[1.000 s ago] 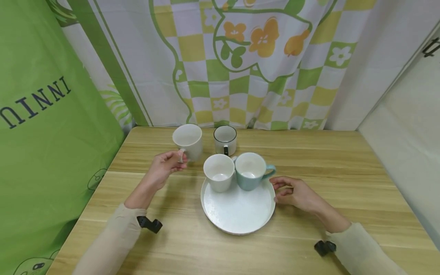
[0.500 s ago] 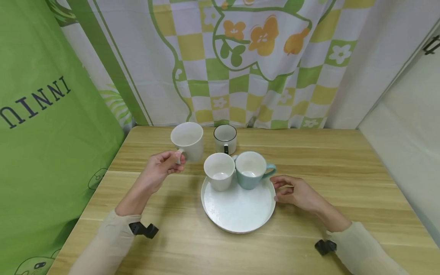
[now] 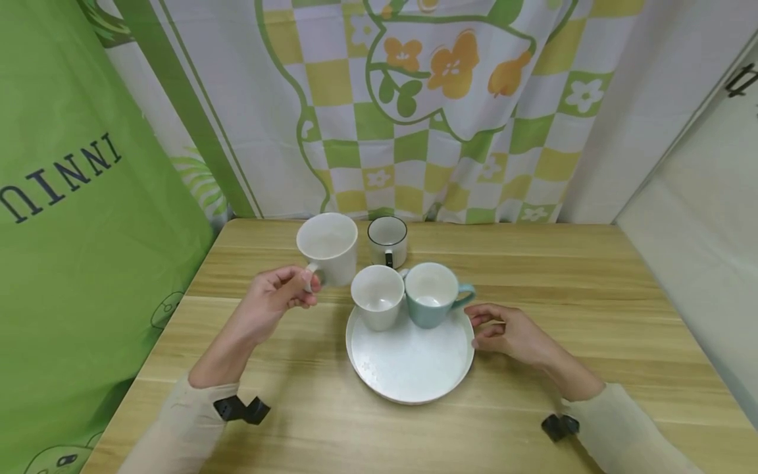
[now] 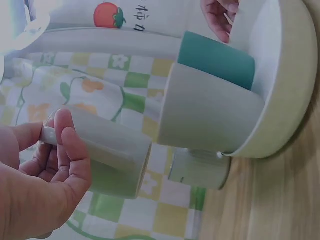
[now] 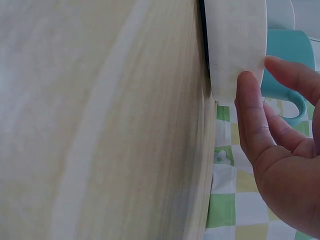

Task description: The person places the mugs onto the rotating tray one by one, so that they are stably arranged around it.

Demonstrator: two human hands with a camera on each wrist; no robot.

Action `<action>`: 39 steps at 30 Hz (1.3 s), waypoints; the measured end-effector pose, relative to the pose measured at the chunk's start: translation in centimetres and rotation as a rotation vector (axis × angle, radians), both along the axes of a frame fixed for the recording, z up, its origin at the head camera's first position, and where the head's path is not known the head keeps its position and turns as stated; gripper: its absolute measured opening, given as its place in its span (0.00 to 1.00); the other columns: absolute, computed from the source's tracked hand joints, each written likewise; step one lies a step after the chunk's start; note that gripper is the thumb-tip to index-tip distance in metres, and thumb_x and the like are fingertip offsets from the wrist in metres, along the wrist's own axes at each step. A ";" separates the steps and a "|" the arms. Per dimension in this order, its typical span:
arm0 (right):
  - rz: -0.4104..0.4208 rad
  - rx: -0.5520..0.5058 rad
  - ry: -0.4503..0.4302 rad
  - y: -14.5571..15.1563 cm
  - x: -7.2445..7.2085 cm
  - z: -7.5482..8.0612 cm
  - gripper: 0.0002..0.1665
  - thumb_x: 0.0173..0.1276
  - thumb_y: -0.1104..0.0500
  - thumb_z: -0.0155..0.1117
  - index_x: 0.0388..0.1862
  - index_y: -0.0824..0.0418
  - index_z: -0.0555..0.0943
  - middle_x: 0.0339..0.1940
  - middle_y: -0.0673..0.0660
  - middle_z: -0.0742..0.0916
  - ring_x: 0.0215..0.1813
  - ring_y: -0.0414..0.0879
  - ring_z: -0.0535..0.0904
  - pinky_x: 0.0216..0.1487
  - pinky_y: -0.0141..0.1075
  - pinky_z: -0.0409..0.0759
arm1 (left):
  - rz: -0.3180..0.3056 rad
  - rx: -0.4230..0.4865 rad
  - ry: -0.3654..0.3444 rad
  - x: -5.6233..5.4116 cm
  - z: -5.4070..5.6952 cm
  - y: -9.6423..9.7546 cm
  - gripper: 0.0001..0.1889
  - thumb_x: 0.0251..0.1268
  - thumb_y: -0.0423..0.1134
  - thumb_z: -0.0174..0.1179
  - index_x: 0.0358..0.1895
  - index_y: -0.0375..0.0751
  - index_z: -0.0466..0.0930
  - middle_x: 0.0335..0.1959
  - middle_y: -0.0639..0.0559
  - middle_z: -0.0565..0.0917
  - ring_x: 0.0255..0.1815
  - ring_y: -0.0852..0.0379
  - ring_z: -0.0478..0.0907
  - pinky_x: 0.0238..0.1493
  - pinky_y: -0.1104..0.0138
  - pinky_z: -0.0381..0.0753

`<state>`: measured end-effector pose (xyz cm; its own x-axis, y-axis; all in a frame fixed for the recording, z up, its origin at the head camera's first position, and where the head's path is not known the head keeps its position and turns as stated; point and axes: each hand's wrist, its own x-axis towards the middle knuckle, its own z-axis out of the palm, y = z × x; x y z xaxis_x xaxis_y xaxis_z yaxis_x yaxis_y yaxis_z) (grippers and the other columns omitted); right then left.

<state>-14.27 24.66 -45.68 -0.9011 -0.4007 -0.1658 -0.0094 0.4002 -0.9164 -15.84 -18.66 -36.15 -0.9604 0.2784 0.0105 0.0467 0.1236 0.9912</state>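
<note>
My left hand pinches the handle of a white mug, lifted upright above the table left of the tray. In the left wrist view, fingers and thumb close round the handle, with the mug beyond them. A round white tray lies on the table. On its far part stand another white mug and a teal mug, side by side. My right hand rests its fingertips against the tray's right edge. The right wrist view shows thumb and finger touching the tray's wall near the rim.
Behind the tray stands a small white mug with a dark rim and black-marked handle. The wooden table reaches back to a patterned curtain. A green cloth hangs at the left, a pale wall at the right.
My left hand draws slightly back towards me with the white mug, which looks larger and closer now. The right hand, the tray and the other mugs stay where they were.
</note>
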 end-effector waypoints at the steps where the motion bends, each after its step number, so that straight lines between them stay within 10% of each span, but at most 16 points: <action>1: 0.003 -0.002 0.003 0.0 0.0 0.0 0.37 0.62 0.61 0.74 0.68 0.68 0.71 0.58 0.70 0.81 0.47 0.46 0.85 0.47 0.30 0.85 | -0.004 0.003 0.003 0.2 0.2 0.0 0.15 0.78 0.40 0.53 0.44 0.28 0.79 0.36 0.55 0.84 0.34 0.63 0.83 0.42 0.70 0.85; 24: 0.008 -0.035 -0.018 -0.1 0.1 0.3 0.38 0.62 0.63 0.73 0.69 0.69 0.70 0.58 0.71 0.81 0.45 0.46 0.86 0.46 0.30 0.85 | -0.195 0.052 0.006 4.0 2.0 3.3 0.09 0.76 0.35 0.54 0.38 0.38 0.82 0.36 0.56 0.85 0.30 0.62 0.82 0.41 0.68 0.85; 39: 0.003 -0.028 -0.006 0.0 0.0 0.0 0.37 0.62 0.62 0.73 0.68 0.68 0.71 0.58 0.70 0.81 0.45 0.46 0.86 0.46 0.30 0.85 | -0.418 0.134 -0.025 5.8 0.3 6.9 0.17 0.75 0.36 0.56 0.41 0.17 0.77 0.35 0.57 0.85 0.29 0.66 0.82 0.42 0.68 0.86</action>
